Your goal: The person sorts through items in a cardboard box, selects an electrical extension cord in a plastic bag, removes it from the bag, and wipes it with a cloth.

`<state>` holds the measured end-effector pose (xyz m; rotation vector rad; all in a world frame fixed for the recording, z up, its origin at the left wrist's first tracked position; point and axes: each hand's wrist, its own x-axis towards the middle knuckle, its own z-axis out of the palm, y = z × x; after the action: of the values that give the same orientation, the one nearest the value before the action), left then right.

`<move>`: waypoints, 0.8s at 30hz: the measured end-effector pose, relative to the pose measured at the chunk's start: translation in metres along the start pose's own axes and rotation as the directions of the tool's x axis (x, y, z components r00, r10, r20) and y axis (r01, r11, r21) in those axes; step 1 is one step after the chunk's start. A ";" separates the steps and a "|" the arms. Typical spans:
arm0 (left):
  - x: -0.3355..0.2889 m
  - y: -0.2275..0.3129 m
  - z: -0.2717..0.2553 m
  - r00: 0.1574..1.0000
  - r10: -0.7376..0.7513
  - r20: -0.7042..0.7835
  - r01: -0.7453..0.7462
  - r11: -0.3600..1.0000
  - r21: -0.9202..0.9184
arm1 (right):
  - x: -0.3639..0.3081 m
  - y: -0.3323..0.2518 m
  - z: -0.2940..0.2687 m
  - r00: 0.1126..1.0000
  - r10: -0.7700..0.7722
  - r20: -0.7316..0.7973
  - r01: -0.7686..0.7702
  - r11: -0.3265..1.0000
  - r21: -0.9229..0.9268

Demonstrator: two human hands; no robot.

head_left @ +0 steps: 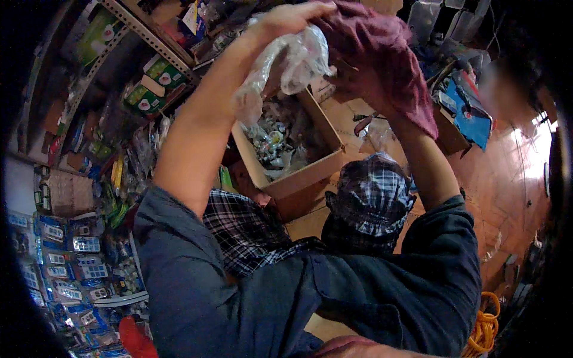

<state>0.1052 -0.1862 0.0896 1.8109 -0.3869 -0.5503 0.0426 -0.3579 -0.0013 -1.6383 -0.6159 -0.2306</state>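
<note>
My left hand [286, 19] is raised at the top of the view. A crumpled clear plastic bag [298, 59] hangs from it, with its loose end trailing along my forearm. The fingertips reach to the edge of a maroon cloth [376, 36]. That cloth drapes over my right hand [355, 77] and down past the wrist. Its fingers are in shade and mostly covered, so their grip cannot be made out. Below both hands stands an open cardboard box [304, 179], holding small metal parts and clear bags [277, 143].
Shelves [134, 24] with green boxes [143, 98] line the left. Blister packs [71, 256] fill the lower left. Plaid fabric [370, 191] lies close below the box. A blue packet [465, 104] sits at the right; a coiled orange cord [484, 325] lies lower right.
</note>
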 end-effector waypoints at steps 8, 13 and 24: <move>0.008 -0.077 -0.043 0.961 -0.206 -0.186 0.253 0.926 0.281 | -0.024 0.036 -0.062 0.935 -0.027 -0.353 -0.084 0.951 -0.297; -0.018 -0.170 -0.093 0.926 -0.259 -0.275 0.316 0.929 0.190 | -0.057 0.056 -0.081 0.908 -0.057 -0.414 -0.211 0.793 -0.572; -0.052 -0.339 -0.177 0.795 -0.391 -0.464 0.606 0.552 0.573 | -0.092 0.148 -0.060 0.924 0.256 -0.284 -0.380 0.544 -0.748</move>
<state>0.1550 0.0842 -0.1820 2.7567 0.2025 -0.5556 0.0535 -0.4465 -0.1626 -2.5515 -0.0445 -0.3832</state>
